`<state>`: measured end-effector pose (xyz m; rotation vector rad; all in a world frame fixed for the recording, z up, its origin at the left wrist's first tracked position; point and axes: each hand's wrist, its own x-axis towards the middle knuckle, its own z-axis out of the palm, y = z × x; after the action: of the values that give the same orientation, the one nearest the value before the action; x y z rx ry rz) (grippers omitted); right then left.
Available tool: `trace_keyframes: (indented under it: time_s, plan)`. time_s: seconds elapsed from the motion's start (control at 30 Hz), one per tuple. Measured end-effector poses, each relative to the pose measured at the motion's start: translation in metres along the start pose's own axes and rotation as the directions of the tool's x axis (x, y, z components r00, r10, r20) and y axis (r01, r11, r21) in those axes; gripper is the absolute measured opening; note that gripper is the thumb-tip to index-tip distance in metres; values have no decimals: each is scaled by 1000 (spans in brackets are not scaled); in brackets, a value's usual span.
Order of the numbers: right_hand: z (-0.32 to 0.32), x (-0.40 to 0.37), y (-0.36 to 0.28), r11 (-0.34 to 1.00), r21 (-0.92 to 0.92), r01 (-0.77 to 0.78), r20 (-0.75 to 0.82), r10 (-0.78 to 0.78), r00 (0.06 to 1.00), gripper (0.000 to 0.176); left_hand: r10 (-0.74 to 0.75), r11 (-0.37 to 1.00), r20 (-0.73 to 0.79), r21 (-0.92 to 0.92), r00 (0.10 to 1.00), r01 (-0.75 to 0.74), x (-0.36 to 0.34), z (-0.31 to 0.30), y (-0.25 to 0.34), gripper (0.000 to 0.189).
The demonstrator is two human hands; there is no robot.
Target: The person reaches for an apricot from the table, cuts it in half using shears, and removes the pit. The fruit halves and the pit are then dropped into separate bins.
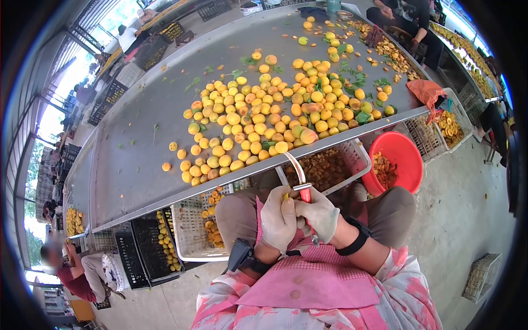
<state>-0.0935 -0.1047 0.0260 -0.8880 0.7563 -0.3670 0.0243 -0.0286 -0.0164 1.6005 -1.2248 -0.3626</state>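
Observation:
My right hand, in a pale glove, is closed round the red handle of a knife. Its curved, pale blade points up towards the table's near edge. Beside it, my left hand, also gloved, has its fingers bent closed. A small bit of yellow apricot shows at its fingertips; the rest is hidden by the glove. Both hands meet above my lap. In front of them, many whole apricots lie heaped on the grey metal table, several close to its rim.
Below the table edge stand a white crate with apricot halves, another white crate with brown pieces, and a red bucket. Black crates stand left. A person sits across the table; another person sits at lower left.

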Motion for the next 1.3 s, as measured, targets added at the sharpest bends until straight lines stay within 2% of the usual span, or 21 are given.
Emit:
trace_keyframes:
  time_s: [0.03,0.1,0.2,0.27,0.33,0.37,0.4,0.43,0.47,0.5,0.57,0.6,0.67,0.73,1.0,1.07,1.13,1.17,1.2,1.27,1.3]
  plan:
    - [-2,3,1,996,70,-51,50,47,998,20,-1,1000,-3,1,1000,1,3,-3,-1,25]
    - [-7,6,0,985,134,-106,106,92,990,19,173,978,5,116,985,-172,8,-11,-3,22]
    - [-13,9,-7,935,285,-210,178,164,970,19,122,971,-61,213,991,-107,11,-30,-13,23]
    - [-13,6,-24,995,-95,35,-85,-43,995,20,88,950,-186,312,979,-26,12,-53,-13,19]
    - [-31,25,-25,895,-445,44,-222,-157,962,32,130,923,-314,385,940,1,17,-77,-25,17]
    - [-49,41,-19,840,-539,55,-257,-226,940,34,191,843,-337,537,922,21,19,-89,-34,16]
    - [-62,56,-17,776,-628,58,-284,-298,911,36,197,781,-378,618,905,88,20,-99,-43,15]
    - [-67,67,-19,776,-628,60,-289,-304,908,36,84,735,-393,645,916,209,20,-110,-48,17]
    - [-72,77,-21,679,-726,110,-274,-432,859,36,-29,671,-413,667,910,324,18,-120,-53,20]
    - [-75,83,-24,566,-812,144,-243,-550,799,37,-26,673,-409,667,912,318,16,-129,-61,20]
    - [-70,93,-34,589,-803,93,-286,-517,807,38,90,491,-366,826,926,278,14,-140,-75,28]
    - [-69,98,-39,607,-793,44,-323,-481,815,40,97,494,-365,825,926,273,12,-141,-74,28]
    - [-77,119,-30,585,-811,7,-317,-450,835,43,-62,632,-400,693,915,346,10,-143,-70,36]
    - [-72,128,-28,556,-831,-5,-361,-532,766,50,-25,648,-361,704,932,290,9,-141,-68,36]
    - [-71,157,-32,429,-894,-132,-327,-421,846,48,-39,848,-248,504,968,163,20,-101,-58,31]
    - [-82,167,-17,396,-915,-81,-288,-499,818,45,-68,886,-239,433,969,169,25,-87,-49,28]
    - [-72,153,-26,715,-676,176,-324,-504,801,37,-327,933,-190,89,926,348,30,-73,-34,28]
    - [-63,131,-36,902,-413,124,-339,-278,899,47,-465,885,-63,-17,883,464,33,-69,-26,34]
    - [-53,114,-39,902,-417,114,-342,-272,899,47,-472,882,-60,-23,880,471,33,-60,-26,34]
    - [-37,85,-33,933,-161,321,-201,-349,915,56,-484,676,166,-553,859,487,31,-41,-25,45]
    - [-30,70,-33,937,-113,330,-173,-345,922,57,-492,670,161,-558,856,490,32,-32,-22,45]
